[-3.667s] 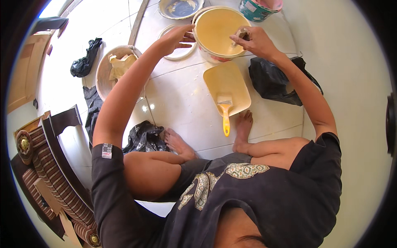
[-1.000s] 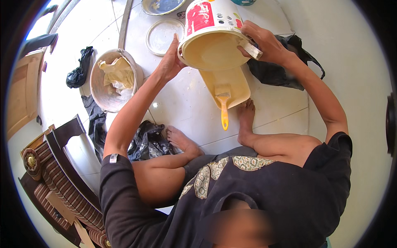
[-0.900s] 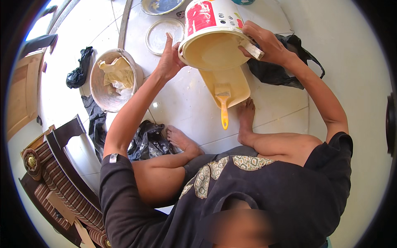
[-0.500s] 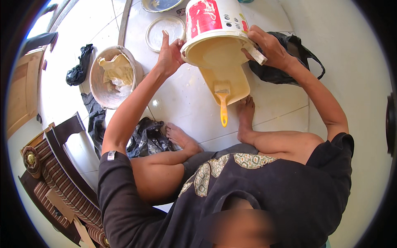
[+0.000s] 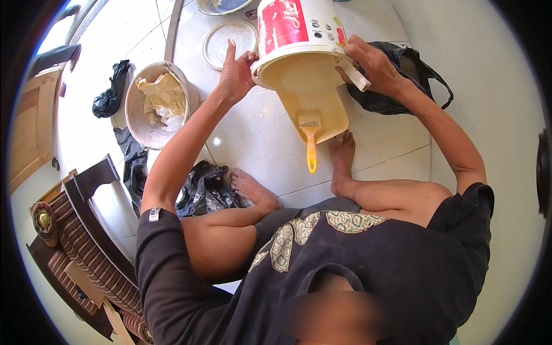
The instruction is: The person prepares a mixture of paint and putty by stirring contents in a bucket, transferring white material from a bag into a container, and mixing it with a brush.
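A white paint bucket with a red patch is tipped, its mouth toward me, over a cream-yellow paint tray. My left hand grips the bucket's left rim, thumb raised. On the right side, my right hand clasps the rim beside a whitish, paint-smeared strip. Cream paint coats the bucket's inside; whether it is flowing into the tray I cannot tell. A flat paintbrush lies in the tray, bristles inside and its yellow handle over the near edge.
Beyond my left hand lies a round whitish lid, with a basin farther back. A dirty pail with crumpled plastic stands left. Black plastic bags lie near my feet; another is at right. A striped chair stands lower left.
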Tool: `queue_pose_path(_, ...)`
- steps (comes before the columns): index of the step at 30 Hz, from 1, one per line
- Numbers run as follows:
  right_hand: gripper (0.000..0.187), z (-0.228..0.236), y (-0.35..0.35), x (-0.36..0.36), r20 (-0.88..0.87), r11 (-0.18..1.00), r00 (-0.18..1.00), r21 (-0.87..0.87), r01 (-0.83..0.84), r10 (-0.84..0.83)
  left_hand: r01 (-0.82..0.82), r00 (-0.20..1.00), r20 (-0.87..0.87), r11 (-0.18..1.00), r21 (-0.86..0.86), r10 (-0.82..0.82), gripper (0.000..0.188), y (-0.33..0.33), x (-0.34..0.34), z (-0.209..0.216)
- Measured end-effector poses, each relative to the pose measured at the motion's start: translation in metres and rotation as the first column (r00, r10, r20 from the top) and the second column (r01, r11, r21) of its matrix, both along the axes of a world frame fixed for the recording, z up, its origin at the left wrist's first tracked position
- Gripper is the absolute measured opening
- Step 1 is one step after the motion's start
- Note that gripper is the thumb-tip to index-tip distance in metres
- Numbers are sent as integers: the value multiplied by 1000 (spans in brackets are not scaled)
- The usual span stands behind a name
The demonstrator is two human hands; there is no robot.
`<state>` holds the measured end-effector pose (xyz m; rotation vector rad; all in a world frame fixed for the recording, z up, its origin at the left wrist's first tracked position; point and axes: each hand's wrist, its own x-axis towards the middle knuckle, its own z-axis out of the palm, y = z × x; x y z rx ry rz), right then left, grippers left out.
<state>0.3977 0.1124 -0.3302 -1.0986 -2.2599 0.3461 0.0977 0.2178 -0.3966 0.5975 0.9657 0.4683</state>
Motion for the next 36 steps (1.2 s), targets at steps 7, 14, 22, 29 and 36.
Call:
queue_pose_path(7, 36, -1, -1, 0, 21, 1000, 1000, -12, 1, -1, 19, 1000, -10, 1000, 15, -19, 68, 0, 0, 4)
queue_pose_path(14, 36, 0, 0, 0, 33, 1000, 999, 22, 2, -3, 12, 1000, -11, 1000, 9, -12, 68, -1, 1, 6)
queue_pose_path(22, 36, -2, -1, 0, 32, 1000, 999, 29, -5, 4, 14, 1000, -3, 1000, 12, -14, 68, -1, 0, 4)
queue_pose_path(29, 35, 0, 1, -2, 24, 999, 1000, 34, -7, 6, 5, 1000, -10, 1000, 10, -5, 68, 0, 0, 5)
queue_pose_path(36, 35, -1, 0, -1, 28, 999, 1000, 39, 2, -3, -3, 1000, -28, 1000, 12, 3, 67, -1, 2, 4)
